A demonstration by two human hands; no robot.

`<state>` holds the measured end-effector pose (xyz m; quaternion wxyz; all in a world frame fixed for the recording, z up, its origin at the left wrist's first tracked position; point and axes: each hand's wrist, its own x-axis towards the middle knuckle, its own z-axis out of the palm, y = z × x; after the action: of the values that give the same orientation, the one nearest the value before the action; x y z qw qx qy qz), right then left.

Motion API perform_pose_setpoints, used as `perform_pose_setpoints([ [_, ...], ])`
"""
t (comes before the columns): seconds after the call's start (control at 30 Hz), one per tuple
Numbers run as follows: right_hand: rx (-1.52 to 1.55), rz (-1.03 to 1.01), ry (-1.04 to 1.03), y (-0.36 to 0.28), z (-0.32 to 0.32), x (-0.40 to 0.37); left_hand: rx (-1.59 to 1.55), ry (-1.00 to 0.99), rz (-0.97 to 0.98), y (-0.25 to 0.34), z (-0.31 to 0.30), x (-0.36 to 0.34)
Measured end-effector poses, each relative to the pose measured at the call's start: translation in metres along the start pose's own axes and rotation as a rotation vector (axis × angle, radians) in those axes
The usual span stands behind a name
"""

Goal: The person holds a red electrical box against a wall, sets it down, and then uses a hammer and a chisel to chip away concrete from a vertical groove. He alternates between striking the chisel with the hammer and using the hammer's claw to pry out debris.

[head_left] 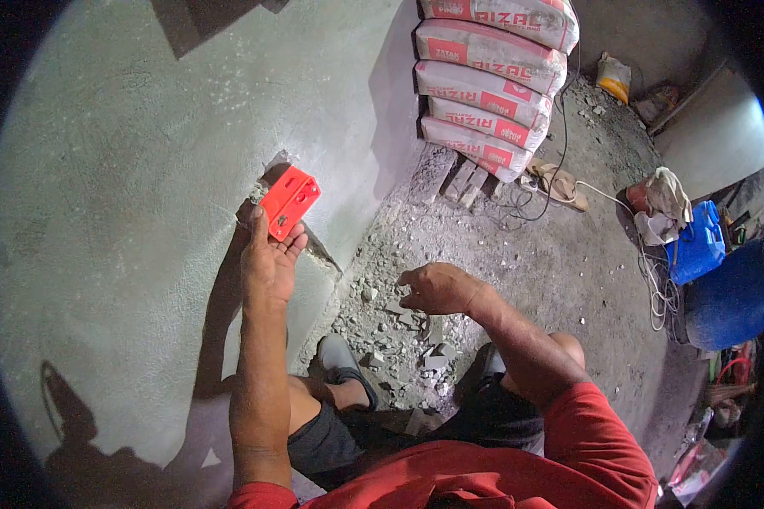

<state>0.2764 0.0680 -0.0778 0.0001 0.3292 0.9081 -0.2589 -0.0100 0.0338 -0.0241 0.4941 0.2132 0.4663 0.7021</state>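
My left hand (269, 263) grips an orange-red plastic electrical box (290, 201) by its lower end, thumb on one side and fingers under it. The box is at the grey plastered wall (144, 170), beside a rough-edged hole (273, 170) cut into it. Below the box, a narrow groove (321, 250) runs down the wall towards the floor. My right hand (440, 288) hangs in the air over broken rubble (399, 318), its fingers bent and apart, with nothing visible in them.
Several cement bags (492, 93) are stacked against the wall on wooden blocks (465, 182). A dark cable (560, 161) hangs past the stack to the floor. At right stand a blue jug (696, 242), a blue drum (726, 297) and a coiled pale cord (660, 297).
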Motion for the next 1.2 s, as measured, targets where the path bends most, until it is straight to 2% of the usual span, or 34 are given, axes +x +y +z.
perform_pose_setpoints([
  [0.43, 0.026, 0.014, -0.032, -0.003, -0.003, -0.002, -0.017, 0.001, -0.011, -0.002, -0.002, 0.003],
  [0.53, 0.068, -0.038, 0.05, 0.0, 0.002, -0.001, -0.026, -0.008, -0.018, -0.004, -0.005, 0.006],
  [0.83, 0.095, 0.023, 0.029, -0.008, -0.003, -0.003, -0.043, -0.02, 0.005, -0.001, -0.004, 0.001],
  [0.93, 0.035, 0.069, -0.09, -0.005, -0.005, -0.001, -0.102, -0.065, 0.006, -0.003, -0.008, 0.004],
  [1.07, 0.063, 0.128, -0.017, 0.003, -0.005, -0.01, -0.146, -0.117, -0.058, -0.003, -0.014, 0.007],
  [1.1, 0.139, 0.109, 0.078, 0.009, -0.005, -0.013, -0.128, -0.056, -0.062, -0.001, -0.009, 0.003],
  [1.13, 0.21, 0.09, 0.176, 0.016, -0.009, -0.024, -0.105, -0.084, -0.057, -0.001, -0.01, 0.003],
  [1.2, 0.277, 0.172, 0.259, 0.005, -0.038, -0.054, -0.108, -0.058, -0.081, -0.003, -0.011, 0.007],
])
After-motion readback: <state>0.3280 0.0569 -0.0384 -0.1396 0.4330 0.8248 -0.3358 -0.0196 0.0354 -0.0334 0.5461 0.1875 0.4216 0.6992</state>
